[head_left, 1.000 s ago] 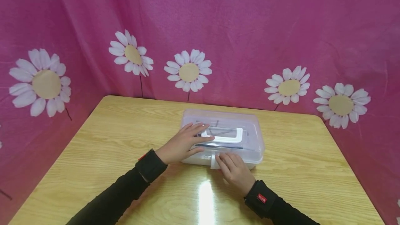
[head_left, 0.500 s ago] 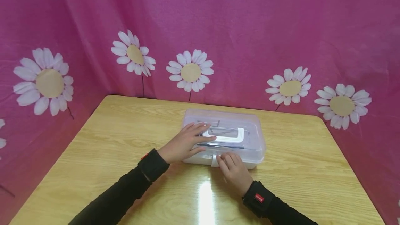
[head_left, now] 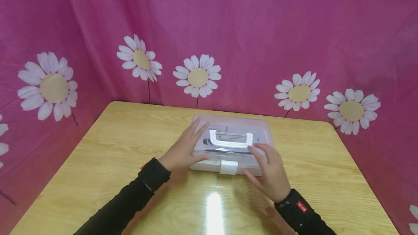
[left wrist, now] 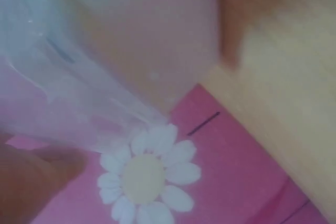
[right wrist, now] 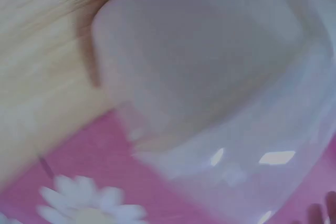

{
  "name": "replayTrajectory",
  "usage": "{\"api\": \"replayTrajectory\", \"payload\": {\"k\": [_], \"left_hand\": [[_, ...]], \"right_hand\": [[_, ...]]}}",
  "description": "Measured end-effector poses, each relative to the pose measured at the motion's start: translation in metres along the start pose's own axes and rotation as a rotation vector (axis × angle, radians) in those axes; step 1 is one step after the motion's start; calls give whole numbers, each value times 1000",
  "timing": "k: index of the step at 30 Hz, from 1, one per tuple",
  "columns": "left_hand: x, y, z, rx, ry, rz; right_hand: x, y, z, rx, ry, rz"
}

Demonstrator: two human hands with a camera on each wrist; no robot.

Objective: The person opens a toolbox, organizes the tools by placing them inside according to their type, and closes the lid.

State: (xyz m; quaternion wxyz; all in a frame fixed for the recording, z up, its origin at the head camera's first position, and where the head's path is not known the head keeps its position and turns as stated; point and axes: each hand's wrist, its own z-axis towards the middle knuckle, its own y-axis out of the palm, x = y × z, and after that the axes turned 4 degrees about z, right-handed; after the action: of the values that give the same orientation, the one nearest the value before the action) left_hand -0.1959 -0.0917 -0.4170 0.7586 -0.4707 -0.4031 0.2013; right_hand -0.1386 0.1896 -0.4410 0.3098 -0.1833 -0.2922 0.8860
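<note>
A clear plastic storage box (head_left: 241, 122) with a pale base sits towards the back of the table in the head view. On its lid is a white carry handle (head_left: 231, 143), and a white latch (head_left: 229, 167) lies against its front. Dark, thin items show faintly through the lid. My left hand (head_left: 184, 149) is at the box's left end, fingers and thumb spread. By the right front corner is my right hand (head_left: 271, 173), its fingers apart and slightly bent. Both wrist views show the box's ends (left wrist: 152, 30), (right wrist: 189, 51) close up and blurred.
The light wooden table (head_left: 130, 133) extends around the box. Behind and beside it hangs a pink cloth (head_left: 248, 39) printed with white daisies. A bright reflection lies on the tabletop in front of the box.
My right hand has left the latch and moved right, its fingers spreading. My left hand has drawn back from the handle to the box's left end. The latch is now fully visible.
</note>
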Motion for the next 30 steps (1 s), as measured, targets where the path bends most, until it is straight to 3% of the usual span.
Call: {"api": "replayTrajectory", "payload": {"k": [2,5,8,11,18,26,30], "left_hand": [[-3,0,-5,-17,-82,-39],[-5,0,-8,-48,-169,-58],[-2,4,-4,-61,-181,-48],[4,10,8,-68,-168,-19],[20,41,68,-92,-120,58],[43,74,140,-84,-41,209],[52,85,171,-80,-38,256]], "right_hand": [[10,-12,-1,-28,107,20],[27,-22,-7,-165,211,26],[41,-23,-13,-238,230,9],[53,-27,-15,-234,257,-23],[99,-43,-16,-179,360,-64],[150,-67,-22,-202,540,-82],[179,-73,-21,-203,593,-80]]}}
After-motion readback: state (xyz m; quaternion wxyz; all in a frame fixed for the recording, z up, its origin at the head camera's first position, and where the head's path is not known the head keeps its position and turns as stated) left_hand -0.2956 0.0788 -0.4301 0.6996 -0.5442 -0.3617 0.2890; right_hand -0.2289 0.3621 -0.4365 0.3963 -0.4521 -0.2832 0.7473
